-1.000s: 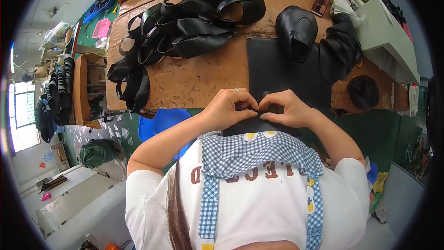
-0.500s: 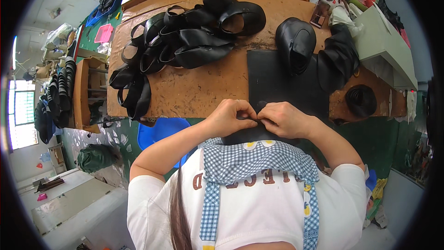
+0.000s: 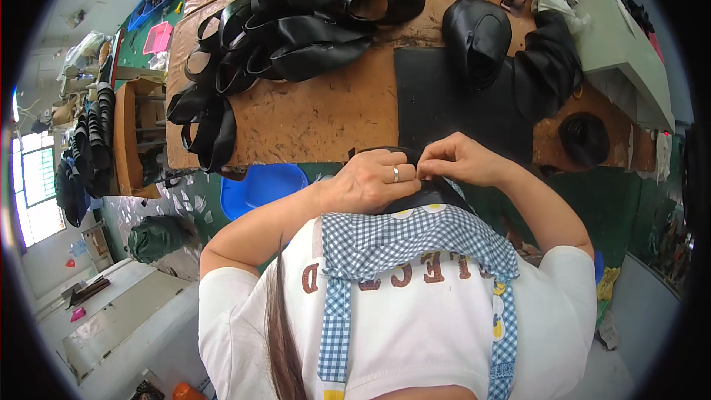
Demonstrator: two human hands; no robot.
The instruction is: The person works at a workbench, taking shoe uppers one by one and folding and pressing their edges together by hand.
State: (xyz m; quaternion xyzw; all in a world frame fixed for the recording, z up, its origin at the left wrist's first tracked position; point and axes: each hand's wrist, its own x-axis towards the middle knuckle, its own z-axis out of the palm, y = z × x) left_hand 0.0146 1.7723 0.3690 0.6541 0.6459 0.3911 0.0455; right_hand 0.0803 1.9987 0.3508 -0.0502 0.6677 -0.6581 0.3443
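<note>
A worn brown workbench (image 3: 318, 115) fills the upper half of the view, its top scuffed and stained, and everything else is placed against it. Across its far left lies a large heap of black shoe uppers (image 3: 289, 30), glossy and curled, with open collars and loose straps; a few of them hang over the bench's left edge. A dark rectangular mat (image 3: 437, 104) covers the bench's middle right, and at the mat's far end sits a finished black shoe (image 3: 476, 37) with a rounded toe, beside a crumpled black piece of leather (image 3: 548, 67). A small round black object (image 3: 583, 138) rests on the bench's right end. Below the bench's near edge, to the left, a blue plastic stool (image 3: 259, 187) shows. At the bench's near edge, just in front of the person's checked blue-and-white apron (image 3: 415, 241), a black shoe upper (image 3: 418, 196) is held against the chest; it is smooth, dark and slightly shiny, mostly hidden by the hands, with only a curved rim and a strip of edge showing. The left hand (image 3: 374, 181), wearing a ring, is closed over its left side with fingers curled around the rim. The right hand (image 3: 455, 159) pinches its top edge, thumb and fingertips pressed together on the material, touching the left hand.
</note>
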